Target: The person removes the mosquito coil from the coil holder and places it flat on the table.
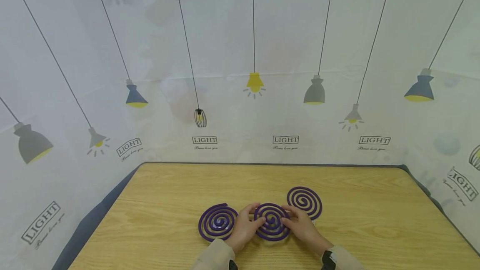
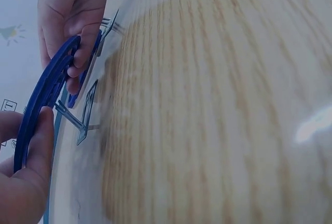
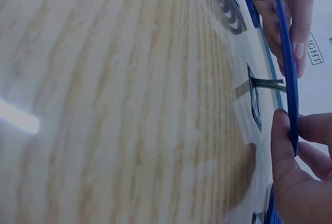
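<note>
A purple mosquito coil [image 1: 271, 221] is held between both hands over the table. My left hand [image 1: 244, 229] pinches its left edge, thumb on the near face and fingers at the rim. On the opposite edge, my right hand [image 1: 303, 226] pinches it in the same way. In the right wrist view the coil [image 3: 290, 79] stands close above a small metal stand [image 3: 254, 99]; its upright prong reaches the coil's middle, but I cannot tell if it is fixed there. A second purple coil [image 1: 213, 231] sits left of my left hand, a third [image 1: 304, 199] behind my right hand.
The wooden table [image 1: 168, 191] ends at a dark edge at the back. Behind it hangs a pale cloth backdrop [image 1: 225, 53] printed with lamps. Metal stands also show under the side coils, such as the stand [image 2: 107, 27] in the left wrist view.
</note>
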The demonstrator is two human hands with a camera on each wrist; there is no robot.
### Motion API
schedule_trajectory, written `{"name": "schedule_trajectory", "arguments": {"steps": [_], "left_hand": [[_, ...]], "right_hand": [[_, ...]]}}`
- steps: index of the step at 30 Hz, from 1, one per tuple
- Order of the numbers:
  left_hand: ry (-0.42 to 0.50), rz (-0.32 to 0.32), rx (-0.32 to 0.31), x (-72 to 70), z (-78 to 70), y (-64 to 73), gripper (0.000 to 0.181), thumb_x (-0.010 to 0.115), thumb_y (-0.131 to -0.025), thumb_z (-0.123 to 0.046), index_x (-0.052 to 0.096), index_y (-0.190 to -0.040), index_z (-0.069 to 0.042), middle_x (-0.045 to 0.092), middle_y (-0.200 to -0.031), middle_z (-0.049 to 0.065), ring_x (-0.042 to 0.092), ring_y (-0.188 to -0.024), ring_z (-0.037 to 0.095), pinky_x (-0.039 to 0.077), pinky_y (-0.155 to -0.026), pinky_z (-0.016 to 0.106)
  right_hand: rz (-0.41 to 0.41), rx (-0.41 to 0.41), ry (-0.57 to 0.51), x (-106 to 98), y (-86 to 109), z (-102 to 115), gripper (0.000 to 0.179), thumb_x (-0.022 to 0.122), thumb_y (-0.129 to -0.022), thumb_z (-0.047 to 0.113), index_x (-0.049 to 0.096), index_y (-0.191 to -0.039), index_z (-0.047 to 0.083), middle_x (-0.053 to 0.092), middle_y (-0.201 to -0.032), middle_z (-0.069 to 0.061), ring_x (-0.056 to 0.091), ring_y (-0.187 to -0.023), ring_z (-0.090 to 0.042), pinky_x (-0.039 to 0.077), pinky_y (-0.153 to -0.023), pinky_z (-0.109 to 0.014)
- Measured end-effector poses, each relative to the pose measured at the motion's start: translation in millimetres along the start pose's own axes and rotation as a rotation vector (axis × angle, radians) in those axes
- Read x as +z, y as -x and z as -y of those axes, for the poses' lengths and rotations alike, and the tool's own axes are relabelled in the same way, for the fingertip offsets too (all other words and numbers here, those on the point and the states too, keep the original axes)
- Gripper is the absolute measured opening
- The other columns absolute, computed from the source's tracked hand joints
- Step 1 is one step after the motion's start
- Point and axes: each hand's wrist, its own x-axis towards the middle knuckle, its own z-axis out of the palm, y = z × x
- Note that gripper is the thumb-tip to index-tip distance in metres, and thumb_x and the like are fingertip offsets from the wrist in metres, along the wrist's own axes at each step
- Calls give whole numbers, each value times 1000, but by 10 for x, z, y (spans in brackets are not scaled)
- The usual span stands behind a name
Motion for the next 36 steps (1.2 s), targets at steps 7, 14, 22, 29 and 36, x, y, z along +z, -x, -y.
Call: {"name": "schedule_trajectory", "arguments": {"steps": [7, 14, 22, 29, 36], "left_hand": [[25, 7, 3, -21, -13, 16, 45, 66, -78, -9, 51, -119, 0, 54, -105, 12, 53, -88, 18, 46, -70, 26], [32, 26, -6, -50, -34, 11, 44, 64, -79, -9, 50, -121, -4, 53, -109, 12, 53, -88, 18, 47, -70, 26], [22, 22, 27, -68, -69, -27, 45, 64, -79, -11, 50, -121, -3, 55, -108, 11, 52, -94, 23, 45, -78, 34], [41, 7, 39, -90, -92, -61, 46, 63, -80, -12, 49, -122, -2, 56, -107, 11, 51, -99, 25, 44, -82, 36], [95, -17, 10, -88, -86, -81, 44, 64, -79, -11, 50, -120, -2, 57, -102, 9, 54, -92, 20, 46, -73, 28]], "right_hand": [[-3, 21, -8, -15, 16, 36, 41, 61, -80, 2, 49, -118, -7, 59, -97, -18, 61, -85, -28, 51, -70, -32], [-5, 4, -8, -59, 30, 102, 39, 60, -80, 1, 49, -118, -7, 58, -92, -15, 61, -79, -26, 51, -67, -29], [-14, -2, -14, -131, 19, 108, 36, 59, -80, -1, 52, -116, -5, 57, -90, -14, 60, -75, -21, 51, -61, -26], [36, -15, -82, -193, 24, 86, 36, 56, -82, -3, 47, -116, -11, 55, -91, -18, 60, -77, -27, 53, -60, -32], [9, 20, -96, -202, -2, 132, 37, 57, -82, -2, 48, -118, -8, 57, -90, -14, 60, -75, -22, 53, -61, -32]]}}
